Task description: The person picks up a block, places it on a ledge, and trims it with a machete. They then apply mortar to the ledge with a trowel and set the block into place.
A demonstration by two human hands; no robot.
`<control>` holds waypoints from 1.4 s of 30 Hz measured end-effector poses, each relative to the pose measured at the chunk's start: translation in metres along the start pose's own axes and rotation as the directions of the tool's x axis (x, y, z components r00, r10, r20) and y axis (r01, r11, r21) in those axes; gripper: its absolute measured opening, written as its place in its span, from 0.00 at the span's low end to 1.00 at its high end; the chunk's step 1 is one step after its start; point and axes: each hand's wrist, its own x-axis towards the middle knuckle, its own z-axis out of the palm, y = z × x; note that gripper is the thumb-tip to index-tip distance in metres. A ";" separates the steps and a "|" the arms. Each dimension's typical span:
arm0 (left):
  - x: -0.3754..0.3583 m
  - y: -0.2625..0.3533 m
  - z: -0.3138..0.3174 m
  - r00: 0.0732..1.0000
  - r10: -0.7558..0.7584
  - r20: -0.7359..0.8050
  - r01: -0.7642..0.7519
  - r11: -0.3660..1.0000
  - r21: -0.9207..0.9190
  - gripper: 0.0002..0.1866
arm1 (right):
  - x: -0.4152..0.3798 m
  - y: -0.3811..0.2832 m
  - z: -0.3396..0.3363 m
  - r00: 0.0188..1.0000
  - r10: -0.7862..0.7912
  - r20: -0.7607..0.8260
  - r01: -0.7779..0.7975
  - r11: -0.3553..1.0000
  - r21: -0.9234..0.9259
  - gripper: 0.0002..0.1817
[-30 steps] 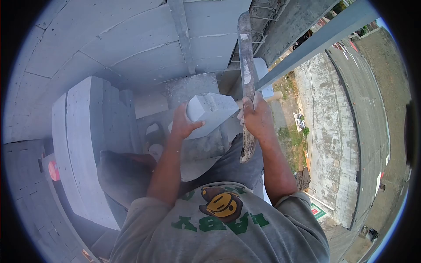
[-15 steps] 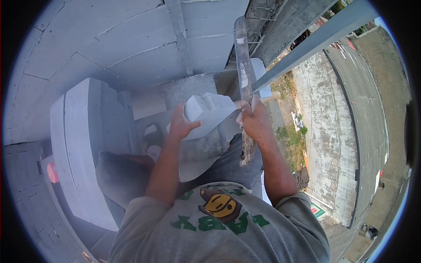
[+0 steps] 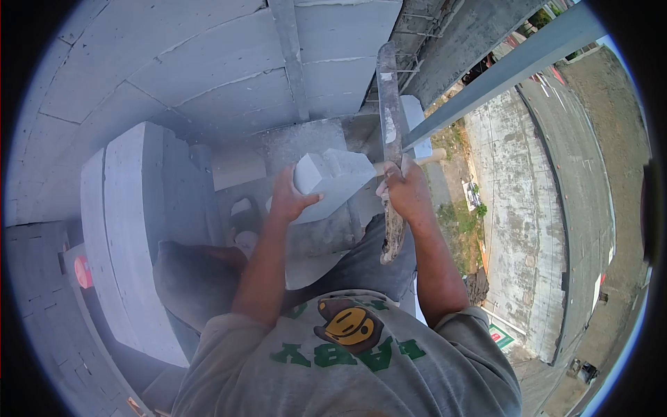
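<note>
My left hand (image 3: pixel 293 198) is clasped on the near left side of a pale aerated concrete block (image 3: pixel 340 174), thumb along its face. The block has a cut, stepped top and a slanted right end. My right hand (image 3: pixel 406 191) is wrapped round the worn handle of a machete (image 3: pixel 390 104). Its long, stained blade points away from me, just right of the block and apart from it. The handle's butt sticks out below my fist.
Large pale blocks (image 3: pixel 125 236) stand upright at my left. A block wall (image 3: pixel 215 76) rises ahead. A grey metal pole (image 3: pixel 500 76) slants across the right, beside a drop to the ground and a grey roof (image 3: pixel 521 208) below. Dust hangs around the block.
The machete's tip has come slightly lower and to the right. The dust around the block looks a little thicker. My left hand keeps its hold on the block.
</note>
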 end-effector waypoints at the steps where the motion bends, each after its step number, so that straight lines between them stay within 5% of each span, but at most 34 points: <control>1: -0.002 0.003 -0.001 1.000 -0.002 -0.004 0.002 1.000 -0.002 0.52 | 0.003 0.000 -0.006 0.994 -0.043 -0.099 0.049 0.997 0.051 0.16; 3: -0.001 0.008 -0.003 0.999 0.036 0.004 -0.036 0.995 0.095 0.52 | 0.019 0.033 0.012 0.979 -0.107 -0.176 0.101 0.994 -0.040 0.17; 5: -0.001 0.005 -0.006 0.999 0.036 0.013 -0.037 0.999 0.037 0.52 | 0.009 0.052 0.036 0.988 0.002 0.156 0.049 0.945 -0.323 0.17; 9: -0.003 0.002 -0.002 1.000 -0.003 0.004 0.003 1.000 -0.019 0.54 | -0.008 0.045 0.037 0.890 0.110 0.442 -0.092 0.994 -0.063 0.17; 13: -0.002 0.008 -0.001 1.000 0.011 0.019 -0.012 0.997 0.075 0.54 | -0.008 0.000 0.009 0.990 -0.016 0.139 0.012 0.999 0.031 0.13; 17: -0.001 0.015 -0.006 1.000 0.004 0.024 -0.005 0.999 0.050 0.54 | 0.003 0.007 0.000 0.977 -0.109 -0.183 0.124 0.990 0.072 0.11; 18: 0.000 0.010 -0.004 1.000 0.000 0.014 0.000 0.998 0.057 0.54 | 0.001 0.014 0.012 0.980 -0.087 -0.179 0.093 0.995 0.024 0.12; 20: -0.002 -0.002 -0.002 1.000 0.016 0.025 -0.017 1.000 0.015 0.54 | 0.006 0.067 0.046 0.964 -0.163 0.209 0.246 0.847 -0.471 0.15; 24: -0.004 0.009 -0.001 1.000 0.000 -0.010 0.000 0.999 0.048 0.54 | -0.006 0.052 0.043 0.924 0.078 0.374 -0.022 0.988 -0.153 0.17; 32: -0.002 0.015 0.002 1.000 0.026 0.001 -0.026 0.990 0.137 0.54 | 0.011 0.015 0.003 0.991 -0.039 -0.131 0.045 0.998 0.046 0.17; 34: -0.003 0.020 -0.002 1.000 0.006 0.018 -0.009 0.988 0.154 0.54 | 0.022 0.076 0.042 0.993 -0.086 0.085 0.108 0.943 -0.314 0.14; 35: -0.005 0.019 -0.006 0.999 -0.004 0.054 0.000 0.998 0.070 0.54 | 0.015 0.078 0.047 0.994 -0.079 0.078 0.099 0.945 -0.311 0.14; 37: 0.003 0.016 -0.003 0.998 -0.007 0.065 0.008 1.000 -0.021 0.54 | 0.017 0.072 0.049 0.901 0.100 0.423 -0.078 0.995 -0.069 0.15; 39: -0.005 0.003 0.003 0.999 0.003 -0.043 0.002 0.991 0.132 0.54 | 0.009 0.063 0.050 0.886 0.139 0.443 -0.134 0.990 -0.042 0.15; 42: -0.003 0.017 -0.002 1.000 -0.011 0.020 0.009 0.995 0.097 0.54 | 0.025 0.043 0.040 0.864 0.186 0.467 -0.210 0.978 -0.001 0.15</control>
